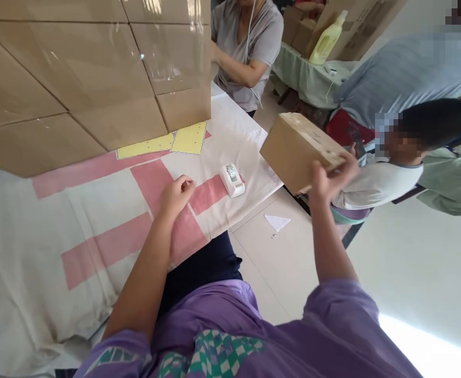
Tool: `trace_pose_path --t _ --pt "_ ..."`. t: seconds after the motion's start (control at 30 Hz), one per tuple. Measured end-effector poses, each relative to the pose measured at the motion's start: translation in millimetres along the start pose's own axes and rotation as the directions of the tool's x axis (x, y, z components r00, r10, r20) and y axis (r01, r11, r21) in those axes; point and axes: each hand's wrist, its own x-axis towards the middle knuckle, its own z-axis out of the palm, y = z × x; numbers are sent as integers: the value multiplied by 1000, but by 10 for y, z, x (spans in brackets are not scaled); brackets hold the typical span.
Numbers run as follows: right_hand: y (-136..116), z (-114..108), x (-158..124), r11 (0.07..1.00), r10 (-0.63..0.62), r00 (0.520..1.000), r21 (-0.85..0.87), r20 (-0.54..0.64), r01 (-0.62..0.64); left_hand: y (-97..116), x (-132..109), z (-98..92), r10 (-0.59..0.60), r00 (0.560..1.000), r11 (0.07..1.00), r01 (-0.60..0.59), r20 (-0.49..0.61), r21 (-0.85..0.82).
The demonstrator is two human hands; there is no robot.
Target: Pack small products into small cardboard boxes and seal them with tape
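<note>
My right hand (330,177) grips a brown cardboard box (297,149) and holds it tilted in the air past the table's right edge. My left hand (178,193) rests on the white and pink tablecloth (96,231) with its fingers curled into a loose fist; nothing shows in it. A small white tape dispenser (232,180) stands on the cloth just right of my left hand. Yellow sheets (175,142) lie further back on the table.
A tall stack of taped cardboard boxes (76,73) fills the upper left. A person in a grey shirt (246,47) sits at the far end. Two other people (411,142) lean close on the right. A white paper scrap (277,222) lies on the tiled floor.
</note>
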Motion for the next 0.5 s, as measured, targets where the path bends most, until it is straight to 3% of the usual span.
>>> trace_pose_path --t 0.13,0.23,0.33,0.5 --pt "-95 1261 193 981 -109 967 -132 232 143 -104 36 -65 -28 999 991 26 -18 -133" --pt "-258 1986 353 967 -116 940 -179 322 181 -78 58 -58 -27 999 998 28 22 -52" --pt "-481 2587 545 962 -99 907 -195 410 193 -50 74 -28 10 993 997 -19 120 71" --pt "-889 3282 811 961 41 837 -250 545 116 -81 88 -30 26 992 1000 -27 126 7"
